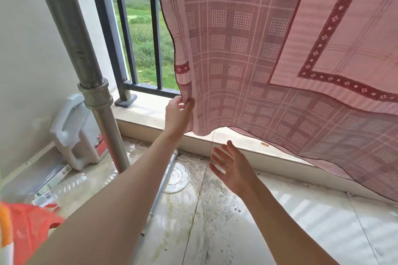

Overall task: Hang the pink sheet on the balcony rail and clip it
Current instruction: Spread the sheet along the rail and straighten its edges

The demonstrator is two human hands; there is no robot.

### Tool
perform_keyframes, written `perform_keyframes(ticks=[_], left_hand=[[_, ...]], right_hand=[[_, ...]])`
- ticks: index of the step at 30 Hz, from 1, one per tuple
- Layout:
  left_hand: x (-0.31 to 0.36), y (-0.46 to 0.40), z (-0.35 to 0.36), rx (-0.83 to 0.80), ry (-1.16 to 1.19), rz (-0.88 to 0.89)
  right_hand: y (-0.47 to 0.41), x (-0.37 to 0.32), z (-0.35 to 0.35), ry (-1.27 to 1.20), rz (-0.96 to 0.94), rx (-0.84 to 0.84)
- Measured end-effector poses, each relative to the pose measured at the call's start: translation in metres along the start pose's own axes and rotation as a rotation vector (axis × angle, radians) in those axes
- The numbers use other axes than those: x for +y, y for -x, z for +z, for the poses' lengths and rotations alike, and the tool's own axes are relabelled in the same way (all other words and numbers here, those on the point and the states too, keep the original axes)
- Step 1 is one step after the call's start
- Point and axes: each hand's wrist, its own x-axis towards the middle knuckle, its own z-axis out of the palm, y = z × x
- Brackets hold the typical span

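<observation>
The pink sheet (269, 54), checked with dark red bands, hangs down from above the frame and covers most of the dark balcony rail (155, 28). My left hand (178, 114) pinches the sheet's lower left corner just above the stone sill. Below the sheet's bottom hem, my right hand (232, 168) is held out with straight, spread fingers, touching nothing. The top of the rail is out of frame and no clip is visible.
A thick metal pipe (86, 66) runs down the left wall. A white plastic jug (75, 133) stands behind it on the wet tiled floor, with a thin pole (163, 183) and a round drain cover. An orange bag (23, 226) lies at bottom left.
</observation>
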Motion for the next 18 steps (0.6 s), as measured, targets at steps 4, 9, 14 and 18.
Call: perform_keyframes(ticks=[4, 9, 14, 18], left_hand=[[-0.022, 0.044, -0.007, 0.039, 0.173, -0.041], [-0.049, 0.081, -0.026, 0.055, 0.179, -0.05], [-0.074, 0.102, -0.044, 0.069, 0.166, -0.116], [-0.086, 0.119, -0.058, 0.057, 0.263, -0.199]], right_hand=[[0.0, 0.01, -0.003, 0.044, -0.012, 0.02], [0.005, 0.043, 0.0, 0.095, 0.06, 0.044], [0.025, 0.073, 0.009, -0.228, 0.14, 0.124], [0.041, 0.088, 0.016, -0.157, 0.159, -0.053]])
